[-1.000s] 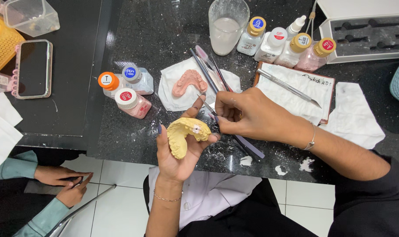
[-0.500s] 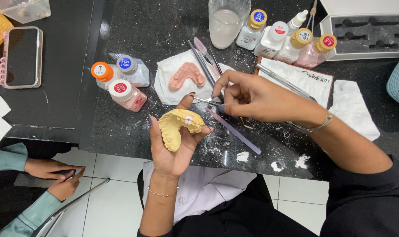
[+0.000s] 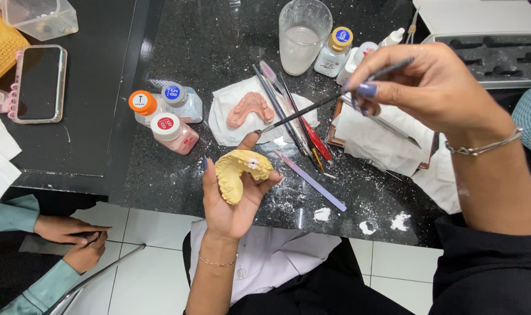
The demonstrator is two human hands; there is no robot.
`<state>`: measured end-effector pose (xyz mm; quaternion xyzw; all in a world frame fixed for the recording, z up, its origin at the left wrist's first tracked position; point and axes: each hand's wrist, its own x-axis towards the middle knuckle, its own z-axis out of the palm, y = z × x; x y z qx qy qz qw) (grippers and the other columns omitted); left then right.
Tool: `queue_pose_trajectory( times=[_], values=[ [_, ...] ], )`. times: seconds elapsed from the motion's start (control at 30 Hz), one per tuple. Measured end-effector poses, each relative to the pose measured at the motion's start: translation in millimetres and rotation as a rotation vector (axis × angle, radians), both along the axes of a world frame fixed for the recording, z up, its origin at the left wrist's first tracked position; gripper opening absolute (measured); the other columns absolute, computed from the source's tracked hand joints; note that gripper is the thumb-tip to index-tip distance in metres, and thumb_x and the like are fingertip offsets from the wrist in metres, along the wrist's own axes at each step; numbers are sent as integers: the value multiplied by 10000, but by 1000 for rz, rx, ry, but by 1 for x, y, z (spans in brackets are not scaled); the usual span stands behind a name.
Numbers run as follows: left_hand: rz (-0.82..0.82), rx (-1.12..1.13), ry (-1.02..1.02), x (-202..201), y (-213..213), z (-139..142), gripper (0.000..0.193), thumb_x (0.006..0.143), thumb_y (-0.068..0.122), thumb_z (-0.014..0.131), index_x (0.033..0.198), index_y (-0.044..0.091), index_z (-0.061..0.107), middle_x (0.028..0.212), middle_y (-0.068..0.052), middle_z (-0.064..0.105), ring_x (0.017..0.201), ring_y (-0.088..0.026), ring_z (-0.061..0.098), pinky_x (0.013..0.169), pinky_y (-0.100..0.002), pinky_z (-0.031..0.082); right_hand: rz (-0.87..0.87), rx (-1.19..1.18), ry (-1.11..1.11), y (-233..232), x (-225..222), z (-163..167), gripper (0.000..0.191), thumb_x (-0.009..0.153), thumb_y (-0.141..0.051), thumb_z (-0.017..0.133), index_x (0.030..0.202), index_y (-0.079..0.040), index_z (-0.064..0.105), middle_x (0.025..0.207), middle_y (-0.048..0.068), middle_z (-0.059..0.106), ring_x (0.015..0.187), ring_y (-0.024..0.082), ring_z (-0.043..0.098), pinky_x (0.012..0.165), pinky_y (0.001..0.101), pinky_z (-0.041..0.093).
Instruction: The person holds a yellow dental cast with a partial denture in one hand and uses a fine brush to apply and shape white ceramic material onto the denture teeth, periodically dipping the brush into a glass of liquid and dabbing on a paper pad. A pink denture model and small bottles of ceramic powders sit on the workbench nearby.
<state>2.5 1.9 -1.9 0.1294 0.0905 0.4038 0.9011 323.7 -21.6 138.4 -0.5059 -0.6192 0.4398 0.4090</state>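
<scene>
- Since half a second ago the right hand (image 3: pixel 435 87) has lifted away from the yellow dental cast (image 3: pixel 240 172) and swung up to the right, taking the thin brush (image 3: pixel 329 100) with it; the cast has stayed put in the left palm.
- The cast sits tilted in the left hand (image 3: pixel 236 201), held out past the table's near edge, a small white-pink spot on its top ridge.
- The left grip is closed around the cast, thumb on one side, fingers curled on the other.
- The right grip is pinched shut on the brush handle; the bristle tip points down-left, just above the cast and apart from it.
- Right behind the tip, a pink denture base (image 3: pixel 251 108) lies on white tissue (image 3: pixel 224 125).
- Beside that tissue, a row of slim tools (image 3: pixel 289 111) lies on the black table (image 3: pixel 219 41), with a lilac stick (image 3: pixel 310 181) nearer the edge.
- To the left, three small capped bottles (image 3: pixel 163 114) are clustered together.
- At the back, a clear glass of cloudy liquid (image 3: pixel 301 36) stands next to more little bottles (image 3: pixel 334 51).
- White powder crumbs (image 3: pixel 367 224) dot the near table edge.
- Far left, a phone in a pink case (image 3: pixel 38 83) lies flat; below it another person's hands (image 3: pixel 73 239) are together low down.
</scene>
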Motion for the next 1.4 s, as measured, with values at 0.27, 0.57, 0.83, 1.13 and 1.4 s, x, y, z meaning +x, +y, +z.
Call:
queue_pose_trajectory(
  times=[0.27,0.57,0.83,1.13,1.4],
  values=[
    [-14,40,-10,-1,2,-2,851,1059,584,507,1576,-81,380,1223,-184,684,1072,-370,692,1037,-500,544,-337,476,176,-8,-8,-14,193,1245,-170,547,1234,5,629,1097,64,681,980,98,679,823,219,516],
    [-22,-1,-3,-1,0,-1,864,1035,588,517,1573,-71,367,1250,-179,676,1093,-364,688,1048,-506,537,-481,662,-570,9,-26,-15,106,1176,-16,565,1201,55,639,1163,156,671,1040,189,713,853,283,539],
    [-74,28,0,1,3,2,870,1030,580,527,1579,-75,360,1261,-183,670,1099,-356,685,1060,-507,530,-443,773,-697,19,-31,-23,58,1134,29,624,1183,22,656,1117,133,670,1051,239,615,903,306,558],
    [-82,16,-18,2,0,5,846,1056,573,502,1576,-80,366,1370,-201,603,1100,-354,685,1052,-507,541,-512,768,-533,12,-36,-19,55,1177,25,600,1218,19,635,1129,131,662,1043,204,618,918,288,515],
    [-51,-24,-9,3,1,6,785,1059,552,480,1535,-67,398,1564,-198,471,1085,-341,685,1034,-516,540,-352,598,-402,5,-62,-31,121,1105,-34,605,1214,6,640,1141,117,684,1030,193,661,896,295,538]
  ],
)
